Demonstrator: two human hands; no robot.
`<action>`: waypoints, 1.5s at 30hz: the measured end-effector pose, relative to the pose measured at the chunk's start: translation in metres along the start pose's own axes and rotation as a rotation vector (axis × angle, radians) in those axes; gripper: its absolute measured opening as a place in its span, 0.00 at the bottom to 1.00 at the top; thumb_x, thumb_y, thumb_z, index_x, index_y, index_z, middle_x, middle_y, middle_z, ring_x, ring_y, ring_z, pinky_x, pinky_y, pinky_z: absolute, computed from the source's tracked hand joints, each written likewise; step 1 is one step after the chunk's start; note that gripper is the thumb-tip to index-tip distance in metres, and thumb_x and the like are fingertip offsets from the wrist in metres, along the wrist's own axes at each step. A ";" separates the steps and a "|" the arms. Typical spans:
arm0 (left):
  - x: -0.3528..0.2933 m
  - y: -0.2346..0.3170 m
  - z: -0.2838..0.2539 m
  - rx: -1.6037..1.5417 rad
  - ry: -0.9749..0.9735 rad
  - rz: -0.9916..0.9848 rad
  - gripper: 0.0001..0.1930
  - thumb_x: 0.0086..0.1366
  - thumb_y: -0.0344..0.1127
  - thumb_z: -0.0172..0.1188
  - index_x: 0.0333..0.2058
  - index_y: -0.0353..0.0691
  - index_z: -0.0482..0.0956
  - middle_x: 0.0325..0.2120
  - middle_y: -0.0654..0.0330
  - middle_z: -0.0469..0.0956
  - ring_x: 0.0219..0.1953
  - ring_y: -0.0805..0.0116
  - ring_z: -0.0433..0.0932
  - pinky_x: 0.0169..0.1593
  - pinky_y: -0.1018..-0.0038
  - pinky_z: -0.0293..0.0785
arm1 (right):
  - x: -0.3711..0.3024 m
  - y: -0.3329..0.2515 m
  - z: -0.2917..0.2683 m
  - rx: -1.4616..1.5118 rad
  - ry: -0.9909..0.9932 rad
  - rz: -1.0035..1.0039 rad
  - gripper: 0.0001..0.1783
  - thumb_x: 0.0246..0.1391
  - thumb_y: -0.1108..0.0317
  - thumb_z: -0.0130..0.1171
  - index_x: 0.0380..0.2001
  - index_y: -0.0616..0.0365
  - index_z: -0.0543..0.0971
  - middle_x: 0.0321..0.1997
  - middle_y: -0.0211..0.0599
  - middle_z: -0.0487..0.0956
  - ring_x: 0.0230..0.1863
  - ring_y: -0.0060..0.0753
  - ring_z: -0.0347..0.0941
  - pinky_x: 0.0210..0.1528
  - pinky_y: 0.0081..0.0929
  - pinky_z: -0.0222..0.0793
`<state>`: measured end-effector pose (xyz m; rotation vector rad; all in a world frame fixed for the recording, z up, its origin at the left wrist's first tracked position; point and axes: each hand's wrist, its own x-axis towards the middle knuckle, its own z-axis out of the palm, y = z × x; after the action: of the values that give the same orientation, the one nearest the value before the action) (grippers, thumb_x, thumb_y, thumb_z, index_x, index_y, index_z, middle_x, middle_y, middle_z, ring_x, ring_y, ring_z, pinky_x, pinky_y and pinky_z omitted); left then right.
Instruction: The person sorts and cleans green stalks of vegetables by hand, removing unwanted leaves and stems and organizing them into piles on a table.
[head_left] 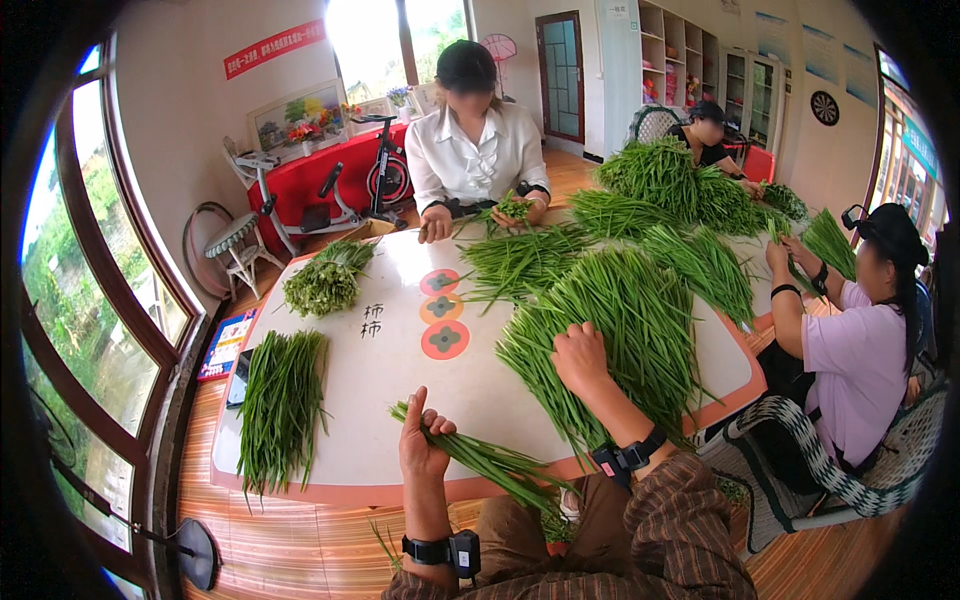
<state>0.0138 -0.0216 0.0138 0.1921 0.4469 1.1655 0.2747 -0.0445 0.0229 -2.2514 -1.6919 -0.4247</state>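
Note:
In my left hand [424, 440], near the front edge of the table, is a small bunch of garlic chives [490, 463]. The fingers are wrapped around one end, the thumb points up, and the long leaves slant down to the right past the edge. My right hand [580, 356] rests on a large heap of garlic chives [640, 330] right of the table's middle. Its fingers are curled together in a pinch among the leaves; the fingertips are partly hidden. A neat pile of chives [280, 405] lies at the left edge, with a paler-ended bunch [328, 277] behind it.
Across the white table [390, 375] a person in white [478, 150] handles some greens. Two more people work on the right, one in a pink top [858, 340]. More chives [650, 175] are heaped at the far right. A woven chair [810, 450] stands near my right elbow.

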 end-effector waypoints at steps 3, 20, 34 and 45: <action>0.002 0.002 -0.003 0.045 -0.070 -0.031 0.17 0.60 0.36 0.54 0.48 0.43 0.67 0.15 0.71 0.53 0.16 0.80 0.53 0.21 0.82 0.56 | -0.003 0.009 0.005 0.007 0.078 -0.010 0.09 0.44 0.64 0.57 0.25 0.58 0.76 0.34 0.40 0.72 0.43 0.46 0.62 0.45 0.41 0.60; -0.010 -0.040 0.027 0.262 -0.253 -0.161 0.19 0.61 0.34 0.51 0.49 0.33 0.63 0.19 0.69 0.55 0.19 0.79 0.54 0.24 0.81 0.56 | -0.084 -0.045 -0.057 0.828 0.002 -0.174 0.09 0.46 0.65 0.56 0.27 0.59 0.73 0.21 0.41 0.73 0.27 0.44 0.70 0.31 0.36 0.65; -0.016 -0.029 0.026 0.437 -0.282 -0.068 0.12 0.64 0.40 0.48 0.38 0.37 0.70 0.28 0.63 0.68 0.28 0.72 0.68 0.35 0.73 0.69 | -0.091 -0.055 -0.060 1.183 -0.211 -0.034 0.11 0.47 0.65 0.57 0.32 0.62 0.74 0.26 0.42 0.77 0.26 0.33 0.74 0.30 0.27 0.67; -0.014 0.015 0.025 0.110 -0.310 0.041 0.11 0.65 0.44 0.45 0.37 0.44 0.67 0.19 0.67 0.63 0.23 0.74 0.64 0.35 0.73 0.64 | -0.089 -0.032 -0.051 1.140 -0.271 -0.117 0.12 0.47 0.68 0.55 0.36 0.61 0.77 0.21 0.38 0.77 0.22 0.27 0.72 0.26 0.22 0.66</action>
<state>0.0078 -0.0266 0.0449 0.4719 0.2338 1.1281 0.2168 -0.1344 0.0358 -1.3740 -1.5515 0.7027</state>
